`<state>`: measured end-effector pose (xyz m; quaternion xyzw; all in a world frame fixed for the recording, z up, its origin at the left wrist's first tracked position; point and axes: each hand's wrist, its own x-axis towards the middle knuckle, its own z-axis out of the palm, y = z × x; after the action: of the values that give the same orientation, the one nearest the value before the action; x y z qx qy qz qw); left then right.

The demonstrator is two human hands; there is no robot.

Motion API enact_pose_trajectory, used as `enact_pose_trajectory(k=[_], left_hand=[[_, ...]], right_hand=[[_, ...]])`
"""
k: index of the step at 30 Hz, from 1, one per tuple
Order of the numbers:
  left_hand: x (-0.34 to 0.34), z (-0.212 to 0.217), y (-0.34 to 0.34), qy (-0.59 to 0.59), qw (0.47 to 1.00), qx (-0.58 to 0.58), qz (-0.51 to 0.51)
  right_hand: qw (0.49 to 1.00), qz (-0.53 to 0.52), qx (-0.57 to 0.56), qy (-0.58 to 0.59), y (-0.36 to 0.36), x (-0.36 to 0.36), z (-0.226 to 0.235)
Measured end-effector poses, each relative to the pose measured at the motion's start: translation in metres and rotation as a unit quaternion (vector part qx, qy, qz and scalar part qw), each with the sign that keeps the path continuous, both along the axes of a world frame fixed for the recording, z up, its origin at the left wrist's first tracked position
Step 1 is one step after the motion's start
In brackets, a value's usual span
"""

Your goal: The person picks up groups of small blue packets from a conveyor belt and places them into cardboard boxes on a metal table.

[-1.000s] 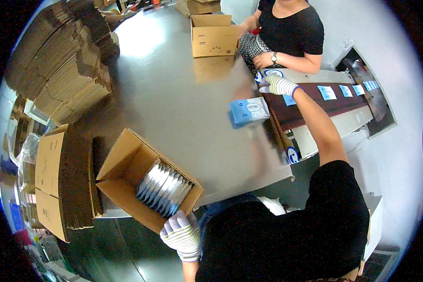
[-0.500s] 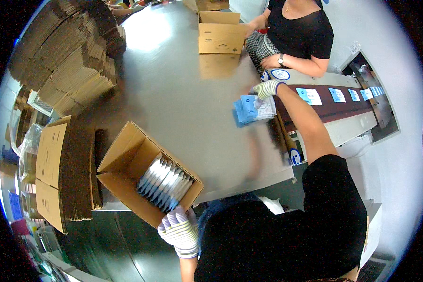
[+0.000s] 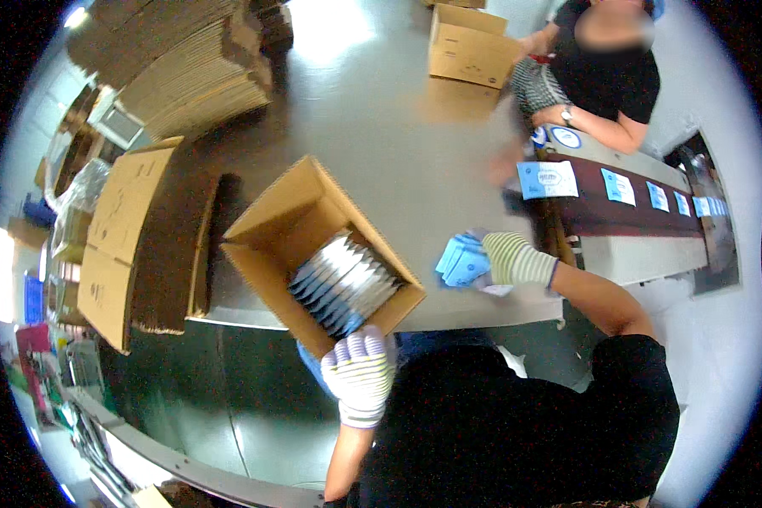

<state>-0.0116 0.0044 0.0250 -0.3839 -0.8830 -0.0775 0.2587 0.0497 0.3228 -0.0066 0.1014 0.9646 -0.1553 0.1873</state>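
Small stack of flat, blue-and-white soft packets (image 3: 461, 261) lies at my right hand (image 3: 521, 260), in its white-and-green striped knit glove, over the near part of the grey metal bench (image 3: 398, 169). My right fingers are closed around the stack's pale end; the blue ends stick out past the fingertips toward my left, slightly fanned. Blur there: cannot tell whether the stack touches the metal or hangs just above it. Left of it, near but apart, an open brown cardboard box (image 3: 275, 212) sits askew at the bench's front edge, a row of like packets (image 3: 345, 284) standing on edge inside, bare room beside them. My left hand (image 3: 360, 377), gloved in the same stripes, lies at the box's near rim, fingers over the edge; cannot tell how firmly they clamp. My reading of the step: a handful gathered, between belt and box. A move into the box would call for squaring the stack and turning it on edge to match the row, the left hand steadying the rim. Farther right, the dark red conveyor belt (image 3: 601, 218) bears more single packets (image 3: 618, 186), spaced in a line; the nearest (image 3: 547, 179) overhangs its end.
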Motion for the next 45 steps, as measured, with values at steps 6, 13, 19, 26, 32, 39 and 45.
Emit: enact_pose_trajectory(k=[6,13,19,26,32,39,45], left_hand=[[0.001,0.000,0.000,-0.009,1.000,-0.010,-0.012],[0.018,-0.007,-0.007,-0.015,0.998,-0.043,-0.048],[-0.010,0.005,-0.022,-0.055,0.995,0.072,-0.031],[-0.042,0.007,-0.017,-0.050,0.977,0.084,-0.187],[-0.056,0.035,-0.001,-0.066,0.986,0.122,-0.088],[-0.050,0.010,-0.059,-0.089,0.994,0.061,0.023],[-0.108,0.012,-0.114,0.015,0.992,-0.041,0.117]], right_hand=[[0.820,0.271,-0.362,0.351,-0.045,-0.076,0.078],[0.934,0.282,0.110,0.190,-0.158,-0.179,0.131],[0.919,0.387,-0.014,0.073,-0.157,-0.139,0.121],[0.891,0.368,0.060,0.260,-0.149,-0.043,0.070],[0.899,0.176,0.169,0.363,-0.086,-0.179,0.061],[0.910,-0.024,0.237,0.339,-0.074,-0.317,0.067],[0.973,0.142,0.047,0.175,-0.100,-0.221,-0.024]])
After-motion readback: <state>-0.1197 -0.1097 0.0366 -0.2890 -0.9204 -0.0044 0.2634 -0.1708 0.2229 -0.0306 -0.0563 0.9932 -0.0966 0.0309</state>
